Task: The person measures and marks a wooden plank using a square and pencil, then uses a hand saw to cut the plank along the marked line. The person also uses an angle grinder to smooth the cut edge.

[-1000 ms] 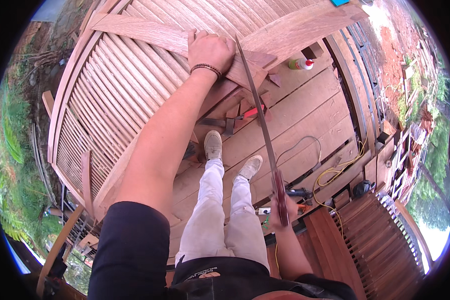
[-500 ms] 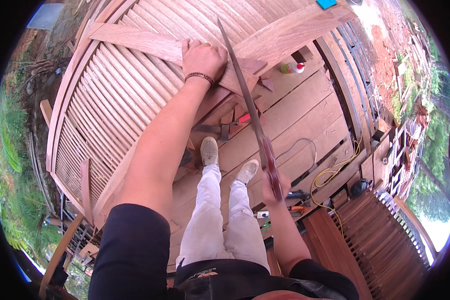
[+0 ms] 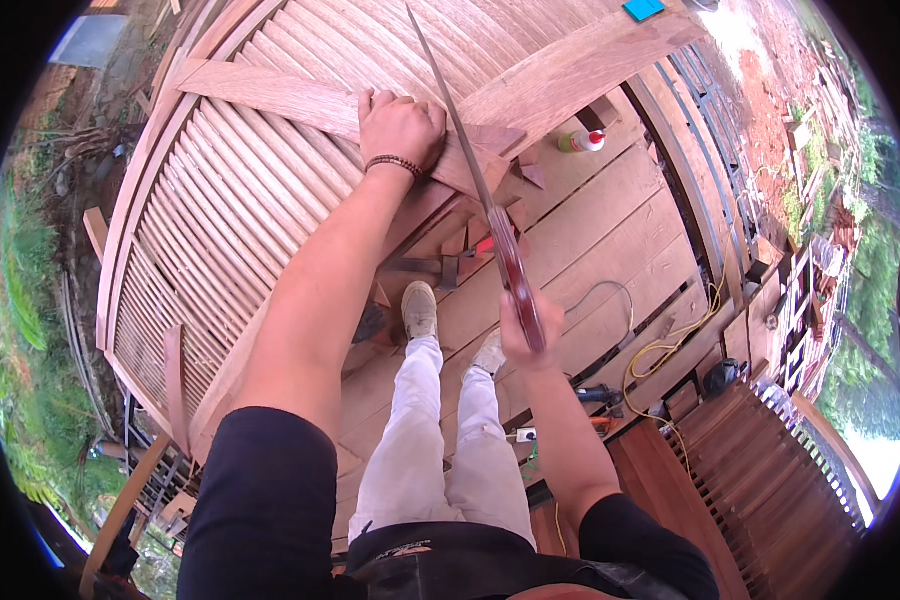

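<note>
My right hand (image 3: 532, 325) is wrapped round the reddish-brown handle of a handsaw (image 3: 466, 128). The long thin blade crosses a flat wooden board (image 3: 260, 92) near its right end, edge-on to me. My left hand (image 3: 400, 132), with a beaded bracelet at the wrist, is closed over that board just left of the blade. The board lies across a large slatted wooden panel (image 3: 240, 180). A thick wooden beam (image 3: 580, 80) runs up to the right beyond the blade. Where the saw's teeth meet the wood cannot be made out.
A bottle with a red cap (image 3: 582, 141) stands on the plank floor (image 3: 610, 215). Wood offcuts (image 3: 450, 268) lie under the panel near my shoes. A yellow cable (image 3: 660, 345) and power tools (image 3: 600, 395) are at right, beside dark slatted wood (image 3: 760, 490). A blue piece (image 3: 643, 9) rests on the beam.
My right hand has pushed the handsaw forward and slightly left, so its tip reaches farther over the panel. My left hand keeps its hold on the board.
</note>
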The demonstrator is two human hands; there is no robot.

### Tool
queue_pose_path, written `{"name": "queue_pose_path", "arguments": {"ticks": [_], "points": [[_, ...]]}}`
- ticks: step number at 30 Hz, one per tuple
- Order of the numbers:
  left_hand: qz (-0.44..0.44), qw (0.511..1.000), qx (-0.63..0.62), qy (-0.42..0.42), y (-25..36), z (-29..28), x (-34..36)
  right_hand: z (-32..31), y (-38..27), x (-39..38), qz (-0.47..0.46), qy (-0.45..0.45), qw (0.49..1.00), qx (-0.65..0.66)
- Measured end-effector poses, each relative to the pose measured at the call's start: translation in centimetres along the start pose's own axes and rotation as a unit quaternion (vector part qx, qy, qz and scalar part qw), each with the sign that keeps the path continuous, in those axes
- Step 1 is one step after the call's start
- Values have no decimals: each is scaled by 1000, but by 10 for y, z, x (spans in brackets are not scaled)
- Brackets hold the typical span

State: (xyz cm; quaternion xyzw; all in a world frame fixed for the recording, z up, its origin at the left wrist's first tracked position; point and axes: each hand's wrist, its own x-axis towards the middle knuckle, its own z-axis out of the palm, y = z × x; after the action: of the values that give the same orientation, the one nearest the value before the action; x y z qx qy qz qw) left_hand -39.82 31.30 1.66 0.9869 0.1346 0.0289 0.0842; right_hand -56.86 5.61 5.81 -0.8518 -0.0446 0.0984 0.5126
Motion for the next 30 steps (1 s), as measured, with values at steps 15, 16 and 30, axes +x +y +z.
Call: {"name": "queue_pose_path", "arguments": {"ticks": [15, 16, 30], "points": [[12, 1000, 20, -8, -7, 5, -6, -1, -24, 16, -1, 3, 1000, -12], [10, 999, 31, -17, -8, 0, -8, -2, -24, 12, -1, -8, 1000, -28], [1, 1000, 6, -10, -15, 3, -10, -6, -6, -10, -3, -18, 1000, -16]]}}
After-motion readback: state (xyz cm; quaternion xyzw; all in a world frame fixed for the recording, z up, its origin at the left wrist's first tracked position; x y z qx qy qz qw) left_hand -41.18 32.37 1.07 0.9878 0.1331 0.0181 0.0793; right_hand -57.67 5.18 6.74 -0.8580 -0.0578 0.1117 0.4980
